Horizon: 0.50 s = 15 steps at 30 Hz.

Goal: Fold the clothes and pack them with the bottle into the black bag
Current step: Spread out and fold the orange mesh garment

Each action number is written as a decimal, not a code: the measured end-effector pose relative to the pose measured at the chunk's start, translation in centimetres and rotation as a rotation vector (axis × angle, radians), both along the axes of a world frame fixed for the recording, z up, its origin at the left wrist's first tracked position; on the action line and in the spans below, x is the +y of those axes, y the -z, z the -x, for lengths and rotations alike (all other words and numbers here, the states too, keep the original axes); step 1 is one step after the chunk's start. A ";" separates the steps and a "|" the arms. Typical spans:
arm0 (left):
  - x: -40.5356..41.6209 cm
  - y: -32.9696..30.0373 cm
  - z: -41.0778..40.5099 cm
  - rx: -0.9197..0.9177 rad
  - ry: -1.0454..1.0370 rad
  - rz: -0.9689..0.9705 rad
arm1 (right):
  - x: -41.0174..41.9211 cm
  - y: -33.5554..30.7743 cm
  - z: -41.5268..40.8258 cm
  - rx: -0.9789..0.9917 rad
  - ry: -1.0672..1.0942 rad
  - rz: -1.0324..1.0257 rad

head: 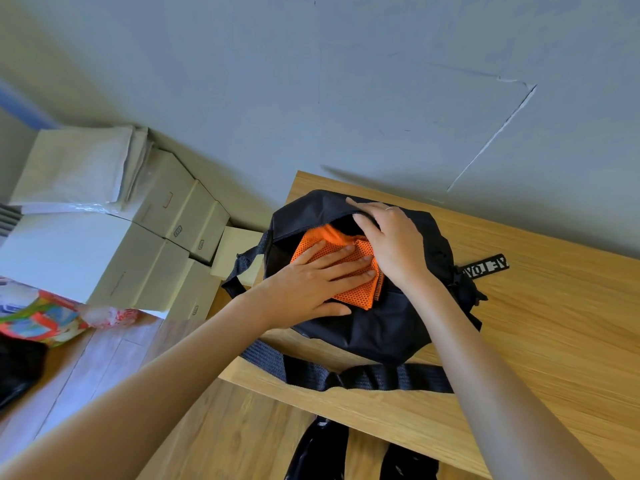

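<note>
A black bag [381,323] lies on the wooden table [554,341] with its top opening unzipped. A folded orange mesh garment [356,294] sits half inside the opening. My left hand [311,285] lies flat on the garment with straight fingers and presses it. My right hand [391,237] grips the far edge of the bag's opening, fingers curled over the black fabric. The bag's dark strap [346,374] runs along the table's near side. No bottle is visible.
White cardboard boxes [121,237] are stacked on the floor to the left of the table, beside a colourful package [41,317]. A black tag with white letters [486,266] hangs at the bag's right. A grey wall stands right behind the table.
</note>
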State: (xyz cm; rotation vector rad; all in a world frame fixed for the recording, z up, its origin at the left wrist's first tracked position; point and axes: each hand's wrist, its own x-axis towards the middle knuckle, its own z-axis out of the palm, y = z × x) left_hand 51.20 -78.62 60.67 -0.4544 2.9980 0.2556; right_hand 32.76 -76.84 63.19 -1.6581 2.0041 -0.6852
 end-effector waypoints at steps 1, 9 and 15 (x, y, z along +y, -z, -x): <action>-0.2 0.0 0.1 -0.006 -0.005 -0.020 | 0.0 0.1 0.0 -0.027 0.003 -0.002; -1.0 -1.3 0.2 0.145 -0.105 -0.061 | 0.9 0.1 0.5 -0.064 -0.090 -0.029; -0.8 -2.4 -4.0 0.380 -0.275 0.044 | 4.6 -0.5 -0.2 0.110 -0.180 0.287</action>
